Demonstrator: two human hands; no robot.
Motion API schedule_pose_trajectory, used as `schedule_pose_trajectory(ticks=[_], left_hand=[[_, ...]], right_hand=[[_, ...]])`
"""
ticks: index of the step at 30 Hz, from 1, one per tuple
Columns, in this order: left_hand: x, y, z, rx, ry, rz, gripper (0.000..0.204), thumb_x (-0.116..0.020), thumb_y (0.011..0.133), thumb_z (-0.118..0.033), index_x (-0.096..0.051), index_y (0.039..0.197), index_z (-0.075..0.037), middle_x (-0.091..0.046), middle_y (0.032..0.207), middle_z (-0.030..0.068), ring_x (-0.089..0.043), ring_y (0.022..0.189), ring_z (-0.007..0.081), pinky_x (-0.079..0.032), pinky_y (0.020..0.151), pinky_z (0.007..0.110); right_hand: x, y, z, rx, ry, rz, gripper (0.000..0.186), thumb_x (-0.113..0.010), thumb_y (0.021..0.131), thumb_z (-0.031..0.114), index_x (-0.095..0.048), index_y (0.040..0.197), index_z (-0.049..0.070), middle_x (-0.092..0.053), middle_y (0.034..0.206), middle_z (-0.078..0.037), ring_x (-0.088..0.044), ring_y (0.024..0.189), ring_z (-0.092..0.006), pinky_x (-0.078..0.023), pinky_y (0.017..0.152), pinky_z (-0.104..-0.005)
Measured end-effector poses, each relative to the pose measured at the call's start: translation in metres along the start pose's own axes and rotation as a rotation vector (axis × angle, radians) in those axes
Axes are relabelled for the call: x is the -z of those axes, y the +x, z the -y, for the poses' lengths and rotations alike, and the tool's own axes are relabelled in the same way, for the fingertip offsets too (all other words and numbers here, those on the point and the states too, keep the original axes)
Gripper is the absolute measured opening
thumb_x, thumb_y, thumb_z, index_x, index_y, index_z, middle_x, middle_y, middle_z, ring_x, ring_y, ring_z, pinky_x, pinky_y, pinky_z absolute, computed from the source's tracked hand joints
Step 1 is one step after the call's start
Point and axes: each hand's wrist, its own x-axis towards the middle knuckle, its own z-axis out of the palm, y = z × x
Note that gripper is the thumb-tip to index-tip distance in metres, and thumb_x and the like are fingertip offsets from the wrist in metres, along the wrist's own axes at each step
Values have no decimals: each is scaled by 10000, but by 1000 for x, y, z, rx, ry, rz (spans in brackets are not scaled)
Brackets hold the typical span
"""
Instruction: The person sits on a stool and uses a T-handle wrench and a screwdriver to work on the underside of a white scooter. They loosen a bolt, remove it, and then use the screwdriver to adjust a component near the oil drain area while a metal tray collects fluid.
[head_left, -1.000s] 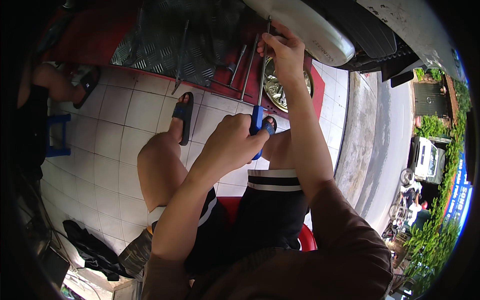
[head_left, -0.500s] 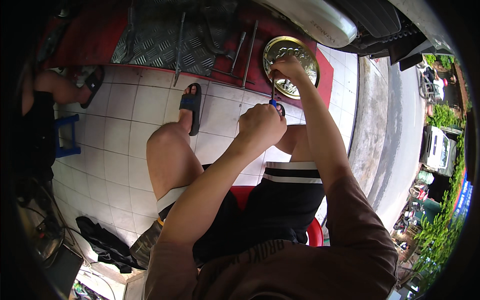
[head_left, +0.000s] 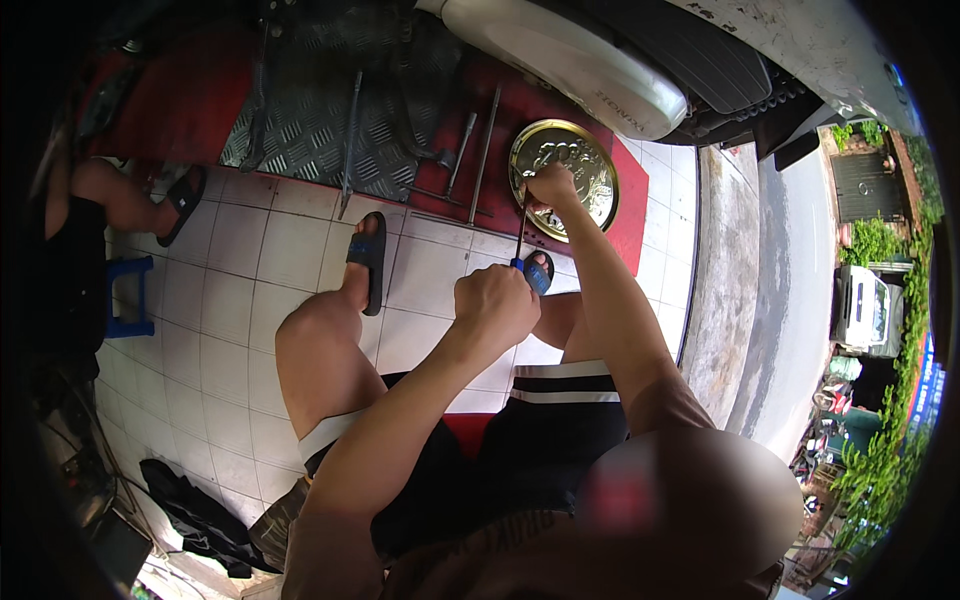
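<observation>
Screwdriver: between the two hands, its blue handle mostly hidden in the left fist, its thin shaft (head_left: pixel 521 236) running up to the right hand.
Left hand (head_left: pixel 497 310): fingers clenched around the handle.
Right hand (head_left: pixel 550 186): fingers grasping the shaft's far end, in front of the tray; the tip is hidden.
Gold tray (head_left: pixel 600 165): round, with a raised rim, partly covered by the right hand.
Loose tools: a T-handled tool (head_left: pixel 461 155) and a straight rod (head_left: pixel 486 155) side by side left of the tray; a long dark tool (head_left: pixel 351 150) farther left.
Motorbike (head_left: pixel 590 65): its pale casing overhangs beyond the tray, crowding that side.
Red surface (head_left: pixel 627 215): low platform, with a patterned metal plate (head_left: pixel 300 130) on its left part.
Floor (head_left: pixel 230 300): white tiles, sandalled feet, a blue stool (head_left: pixel 130 297), black cloth (head_left: pixel 190 515).
Neighbour: another person's leg (head_left: pixel 115 195) at left.
Outside: grey road (head_left: pixel 785 290), white vehicle (head_left: pixel 862 308), greenery (head_left: pixel 885 455).
</observation>
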Motion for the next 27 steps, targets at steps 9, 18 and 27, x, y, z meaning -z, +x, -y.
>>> schedule_pose_trajectory(ticks=[9,18,27], left_hand=[[28,-19,0,3,60,-48,300,-551,821,-265,-684,680,-36,-663,647,139,-681,615,282,-531,543,393],[71,-64,4,-84,-40,-336,317,-566,795,-247,-609,597,-3,-583,529,144,-628,498,298,-508,477,403],[71,-70,-17,-258,-286,-402,228,-636,731,-210,-509,732,-21,-518,525,100,-537,401,275,-446,422,359]], right_hand=[[2,-26,22,-15,2,-53,186,-597,772,39,-654,721,-130,-689,687,-204,-704,573,-255,-601,503,-325],[8,-94,67,253,617,23,312,-572,846,34,-555,1124,-107,-689,913,-188,-682,646,-223,-578,579,-287],[58,-198,103,518,1254,349,423,-356,1008,195,-423,1343,-54,-663,921,-126,-555,644,-106,-465,538,-202]])
